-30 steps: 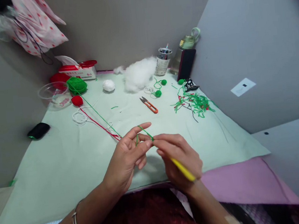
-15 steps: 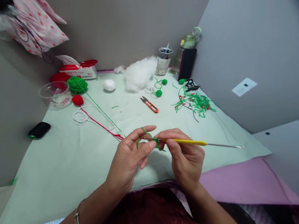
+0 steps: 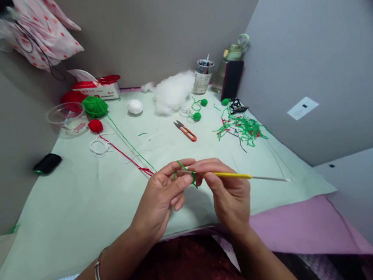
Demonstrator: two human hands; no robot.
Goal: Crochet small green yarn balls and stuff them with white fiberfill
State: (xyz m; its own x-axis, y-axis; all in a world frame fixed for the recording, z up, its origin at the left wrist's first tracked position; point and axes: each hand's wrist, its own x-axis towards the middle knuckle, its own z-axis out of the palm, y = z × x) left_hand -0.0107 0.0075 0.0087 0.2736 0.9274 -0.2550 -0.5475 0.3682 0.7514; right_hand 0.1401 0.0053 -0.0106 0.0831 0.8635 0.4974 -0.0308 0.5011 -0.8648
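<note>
1. Green yarn [image 3: 194, 179] is b/w the 2 hands. L hand [image 3: 157, 198] is half curled, thumb & fingers pinching it; some loops over the pointer finger.
2. R hand [image 3: 233, 192] is mostly closed, w/ thumb & fingers gripping the yellow hook [image 3: 232, 175]. One end pts to 3 o'clock; the other is by the yarn.
3. From the hands: green ball [image 3: 95, 106] b/w 10 & 11 o'clock, orange snips [image 3: 185, 132] at 12, white fluff [image 3: 173, 93] beyond.
4. Yarn bits [image 3: 247, 129] lie b/w 1 & 2 o'clock.
</note>
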